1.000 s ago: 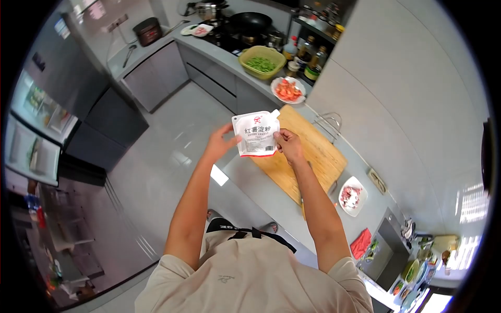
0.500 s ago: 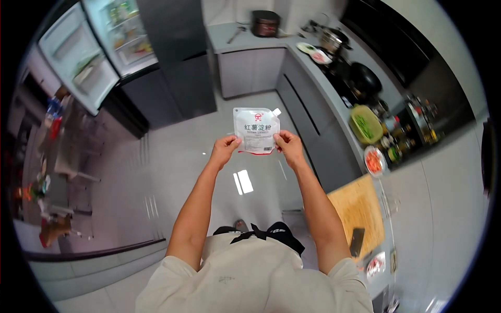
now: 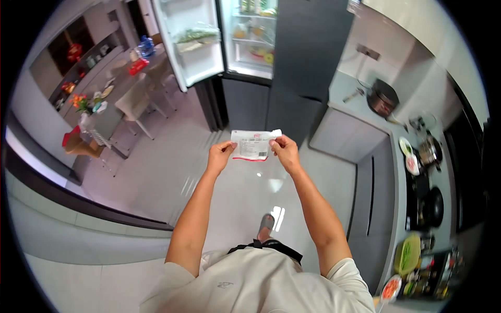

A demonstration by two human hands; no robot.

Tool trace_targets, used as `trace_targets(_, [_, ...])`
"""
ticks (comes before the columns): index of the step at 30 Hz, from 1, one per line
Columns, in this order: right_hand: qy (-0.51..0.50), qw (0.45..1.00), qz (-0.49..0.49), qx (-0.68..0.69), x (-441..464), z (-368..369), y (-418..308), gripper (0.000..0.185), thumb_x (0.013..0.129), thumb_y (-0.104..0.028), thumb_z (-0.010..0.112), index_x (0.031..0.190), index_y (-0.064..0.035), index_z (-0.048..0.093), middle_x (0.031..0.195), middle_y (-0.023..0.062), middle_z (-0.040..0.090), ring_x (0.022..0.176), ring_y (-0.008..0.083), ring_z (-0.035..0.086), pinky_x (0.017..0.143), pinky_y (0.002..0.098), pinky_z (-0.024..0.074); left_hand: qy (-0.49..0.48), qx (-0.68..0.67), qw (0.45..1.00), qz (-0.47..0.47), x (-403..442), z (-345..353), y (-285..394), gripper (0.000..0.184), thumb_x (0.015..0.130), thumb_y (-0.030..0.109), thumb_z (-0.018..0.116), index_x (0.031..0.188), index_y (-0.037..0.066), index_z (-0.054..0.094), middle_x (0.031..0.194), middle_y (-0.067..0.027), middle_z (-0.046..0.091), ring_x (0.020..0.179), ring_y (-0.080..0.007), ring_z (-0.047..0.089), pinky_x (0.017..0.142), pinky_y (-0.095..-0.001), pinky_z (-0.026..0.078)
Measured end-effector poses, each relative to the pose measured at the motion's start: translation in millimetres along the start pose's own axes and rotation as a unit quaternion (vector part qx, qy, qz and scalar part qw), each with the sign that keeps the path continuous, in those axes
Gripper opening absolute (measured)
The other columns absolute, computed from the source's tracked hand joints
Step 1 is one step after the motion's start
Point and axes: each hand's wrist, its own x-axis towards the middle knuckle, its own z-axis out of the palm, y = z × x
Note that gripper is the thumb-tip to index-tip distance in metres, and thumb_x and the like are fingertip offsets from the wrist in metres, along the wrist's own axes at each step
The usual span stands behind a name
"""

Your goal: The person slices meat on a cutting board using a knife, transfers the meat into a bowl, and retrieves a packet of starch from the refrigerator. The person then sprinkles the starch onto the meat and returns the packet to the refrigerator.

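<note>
A white pouch with red and black print and a red bottom edge is held out in front of my body, above the floor. Its white spout is at the upper right corner. My left hand pinches the pouch's left edge. The right edge, below the spout, is gripped by my right hand. Beyond the pouch stands a dark refrigerator with one door swung open, showing lit shelves with food.
A counter at the right bears a dark cooker, a black wok, a green basket and a plate of red pieces. At the left are a dining table and chairs.
My view has turned left, from the cutting board and counter to the open refrigerator. My left hand has closed on the pouch's left edge. The pouch now tilts flatter.
</note>
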Motion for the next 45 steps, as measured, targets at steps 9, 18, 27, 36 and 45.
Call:
trace_targets(9, [-0.132,0.988,0.057,0.057,197,69,-60,0.029,0.105,-0.028,0.067,0.101,0.0007,0.073,0.079,0.0017,0.068,0.063,0.0079,0.062,0.057,0.026,0.0542,0.154,-0.022,0.987,-0.042,157,-50,24,0.027,0.101,0.025,0.075,0.107,-0.001,0.078,0.081,0.0056,0.067,0.073,-0.0042,0.052,0.066,-0.0235,0.043])
trace_targets(18, [-0.09,0.996,0.008,0.025,360,129,-117,0.041,0.104,-0.039,0.068,0.091,-0.0011,0.07,0.076,0.0062,0.069,0.065,0.0126,0.065,0.062,0.0282,0.0574,0.155,-0.049,0.987,0.007,323,-101,53,0.033,0.103,0.031,0.07,0.109,-0.001,0.078,0.083,-0.0035,0.074,0.071,-0.0087,0.063,0.068,-0.0246,0.051])
trace_targets(27, [0.03,0.993,-0.089,0.065,528,192,-188,0.032,0.097,-0.029,0.077,0.091,0.0016,0.069,0.076,0.0059,0.069,0.063,0.0125,0.066,0.061,0.0284,0.0572,0.15,-0.043,0.984,0.081,509,-160,98,0.032,0.1,0.026,0.072,0.096,-0.005,0.078,0.086,-0.0057,0.074,0.081,-0.0117,0.065,0.079,-0.0274,0.051])
trace_targets(36, [-0.078,0.962,-0.253,0.068,652,237,-228,0.046,0.097,-0.008,0.072,0.142,-0.0088,0.064,0.088,0.003,0.067,0.076,0.0104,0.065,0.071,0.029,0.0591,0.188,-0.03,0.96,0.205,627,-204,140,0.039,0.1,0.01,0.071,0.138,0.004,0.065,0.105,-0.0023,0.071,0.094,-0.0097,0.064,0.087,-0.0273,0.054])
trace_targets(45, [-0.03,0.914,-0.389,-0.111,707,260,-237,0.026,0.087,-0.012,0.083,0.112,-0.0077,0.075,0.11,0.0138,0.068,0.084,0.0221,0.066,0.077,0.0355,0.0548,0.235,0.066,0.927,0.285,682,-232,129,0.024,0.096,0.001,0.074,0.119,0.001,0.07,0.113,-0.0075,0.07,0.101,-0.0121,0.067,0.091,-0.0251,0.056])
